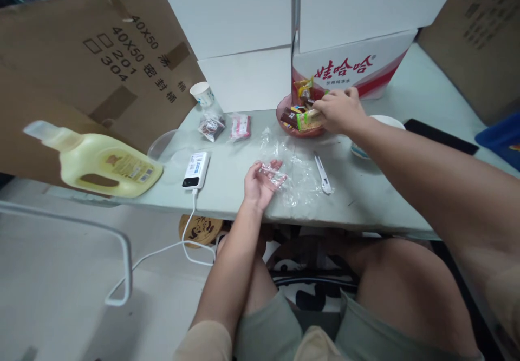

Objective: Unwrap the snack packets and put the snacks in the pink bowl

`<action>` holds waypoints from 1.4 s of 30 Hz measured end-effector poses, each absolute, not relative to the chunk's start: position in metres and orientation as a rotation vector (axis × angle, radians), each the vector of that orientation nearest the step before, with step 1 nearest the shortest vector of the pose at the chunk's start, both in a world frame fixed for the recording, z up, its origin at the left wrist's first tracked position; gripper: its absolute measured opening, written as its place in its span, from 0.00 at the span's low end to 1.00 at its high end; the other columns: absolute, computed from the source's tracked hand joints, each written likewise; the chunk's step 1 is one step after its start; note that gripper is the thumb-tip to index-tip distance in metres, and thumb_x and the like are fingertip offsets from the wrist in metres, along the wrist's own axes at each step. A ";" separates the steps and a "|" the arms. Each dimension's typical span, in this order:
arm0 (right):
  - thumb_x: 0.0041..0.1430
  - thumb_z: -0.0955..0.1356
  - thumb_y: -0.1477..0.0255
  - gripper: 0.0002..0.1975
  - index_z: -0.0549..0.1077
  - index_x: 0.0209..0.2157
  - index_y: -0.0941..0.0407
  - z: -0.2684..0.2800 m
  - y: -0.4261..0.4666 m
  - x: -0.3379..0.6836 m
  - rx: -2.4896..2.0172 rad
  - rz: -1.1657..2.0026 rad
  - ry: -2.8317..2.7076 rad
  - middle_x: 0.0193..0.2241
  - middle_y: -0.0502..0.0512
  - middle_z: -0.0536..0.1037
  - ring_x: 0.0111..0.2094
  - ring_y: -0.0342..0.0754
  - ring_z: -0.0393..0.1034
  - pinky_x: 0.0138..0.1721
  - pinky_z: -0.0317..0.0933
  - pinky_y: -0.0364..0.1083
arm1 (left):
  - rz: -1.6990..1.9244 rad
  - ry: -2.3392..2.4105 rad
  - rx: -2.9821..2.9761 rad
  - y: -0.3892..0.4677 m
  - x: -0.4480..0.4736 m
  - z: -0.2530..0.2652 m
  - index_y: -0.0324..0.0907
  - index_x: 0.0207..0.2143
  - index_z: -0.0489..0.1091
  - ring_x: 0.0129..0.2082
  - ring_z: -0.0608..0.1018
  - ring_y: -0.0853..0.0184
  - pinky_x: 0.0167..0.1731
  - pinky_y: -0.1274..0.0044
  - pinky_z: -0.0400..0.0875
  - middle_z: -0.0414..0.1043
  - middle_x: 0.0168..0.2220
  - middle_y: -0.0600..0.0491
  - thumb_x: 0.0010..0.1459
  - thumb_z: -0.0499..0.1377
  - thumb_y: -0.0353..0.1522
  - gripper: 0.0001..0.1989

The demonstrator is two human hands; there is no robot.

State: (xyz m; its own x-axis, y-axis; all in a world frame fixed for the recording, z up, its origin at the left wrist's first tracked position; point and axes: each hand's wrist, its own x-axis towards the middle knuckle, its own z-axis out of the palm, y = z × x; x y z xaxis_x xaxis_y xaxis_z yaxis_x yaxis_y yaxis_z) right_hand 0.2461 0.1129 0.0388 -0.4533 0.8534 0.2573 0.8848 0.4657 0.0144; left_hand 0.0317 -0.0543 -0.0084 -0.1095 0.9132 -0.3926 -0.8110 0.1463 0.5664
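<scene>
My left hand (263,185) rests palm up near the table's front edge, its fingers curled round part of a crumpled clear plastic bag (298,179). The rest of that bag spreads to the right over the tabletop. Over the right rim of a pink translucent bowl (286,125) is my right hand (340,111), with its fingers pinched together among wrapped snacks. Whatever its fingertips hold is hidden. In the bowl lie a green and cream packet (309,120), a brown packet (289,116) and a yellow packet (304,87). A white utility knife (323,174) lies beside the bag.
Left on the table (227,188) are a power bank (196,170) with a white cable, a paper cup (202,94), a pink packet (240,127), a bagged dark item (212,127) and a yellow jug (114,163). A white tub (359,149) stands partly behind my right forearm. Cartons (349,69) border the back.
</scene>
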 end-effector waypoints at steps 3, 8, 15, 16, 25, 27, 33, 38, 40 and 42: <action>0.58 0.63 0.76 0.18 0.72 0.49 0.50 0.037 0.116 0.244 -1.476 -0.207 -2.453 0.47 0.55 0.74 0.53 0.56 0.60 0.54 0.45 0.65 | 1.461 0.828 0.157 -0.054 0.033 -0.008 0.43 0.25 0.64 0.49 0.78 0.56 0.52 0.55 0.69 0.77 0.32 0.53 0.51 0.58 0.30 0.04; 0.60 0.60 0.77 0.17 0.71 0.48 0.57 0.043 0.107 0.241 -1.619 -0.218 -2.214 0.46 0.62 0.73 0.52 0.58 0.61 0.53 0.50 0.62 | 1.433 0.750 0.185 -0.055 0.033 -0.007 0.43 0.25 0.66 0.48 0.78 0.56 0.53 0.53 0.66 0.77 0.33 0.52 0.52 0.56 0.32 0.04; 0.61 0.62 0.66 0.20 0.64 0.54 0.54 0.022 0.021 0.235 -1.456 0.700 -1.822 0.49 0.61 0.73 0.49 0.55 0.68 0.51 0.61 0.55 | 1.378 0.701 0.320 -0.066 0.027 -0.001 0.43 0.20 0.62 0.45 0.77 0.56 0.54 0.49 0.62 0.71 0.25 0.53 0.55 0.55 0.37 0.12; 0.60 0.63 0.62 0.24 0.60 0.57 0.53 0.014 0.002 0.235 -1.438 0.917 -1.681 0.51 0.61 0.73 0.50 0.54 0.69 0.51 0.62 0.55 | 1.374 0.704 0.325 -0.068 0.026 -0.001 0.43 0.20 0.61 0.43 0.78 0.57 0.54 0.49 0.62 0.68 0.22 0.54 0.55 0.54 0.39 0.14; 0.45 0.73 0.56 0.49 0.45 0.63 0.48 -0.026 -0.062 0.210 -1.041 1.584 -1.230 0.60 0.65 0.65 0.64 0.53 0.56 0.62 0.53 0.58 | 1.310 0.847 0.414 -0.077 0.028 -0.015 0.48 0.29 0.69 0.40 0.76 0.55 0.54 0.52 0.63 0.63 0.20 0.54 0.43 0.51 0.65 0.31; 0.44 0.74 0.59 0.50 0.45 0.63 0.49 -0.023 -0.055 0.206 -0.978 1.666 -1.202 0.56 0.64 0.70 0.62 0.53 0.61 0.60 0.56 0.57 | 1.281 0.839 0.420 -0.080 0.032 -0.018 0.49 0.32 0.69 0.39 0.76 0.56 0.54 0.53 0.63 0.63 0.21 0.54 0.42 0.53 0.63 0.30; 0.46 0.70 0.61 0.33 0.58 0.54 0.53 -0.016 -0.049 0.217 -1.128 1.645 -1.092 0.29 0.47 0.76 0.25 0.45 0.71 0.31 0.66 0.46 | 1.267 0.793 0.454 -0.075 0.033 -0.011 0.45 0.27 0.64 0.33 0.79 0.61 0.50 0.56 0.69 0.69 0.24 0.56 0.46 0.58 0.38 0.07; 0.47 0.69 0.60 0.28 0.63 0.49 0.54 -0.013 -0.045 0.251 -1.296 1.368 -1.049 0.31 0.49 0.77 0.21 0.41 0.66 0.25 0.61 0.43 | 1.319 1.136 0.510 -0.057 0.020 -0.014 0.41 0.28 0.68 0.30 0.80 0.65 0.31 0.75 0.75 0.77 0.32 0.51 0.44 0.55 0.28 0.06; 0.47 0.69 0.60 0.29 0.64 0.50 0.54 -0.013 -0.042 0.259 -1.320 1.320 -1.027 0.33 0.52 0.78 0.21 0.42 0.66 0.26 0.62 0.43 | 1.336 1.263 0.524 -0.054 0.017 -0.019 0.39 0.29 0.69 0.26 0.79 0.68 0.26 0.80 0.72 0.77 0.29 0.51 0.48 0.55 0.28 0.05; 0.48 0.69 0.60 0.29 0.64 0.52 0.54 -0.014 -0.041 0.262 -1.331 1.303 -1.013 0.34 0.54 0.79 0.22 0.42 0.66 0.27 0.63 0.44 | 1.327 1.276 0.535 -0.055 0.017 -0.022 0.39 0.32 0.70 0.25 0.79 0.68 0.26 0.80 0.72 0.76 0.28 0.50 0.51 0.57 0.31 0.06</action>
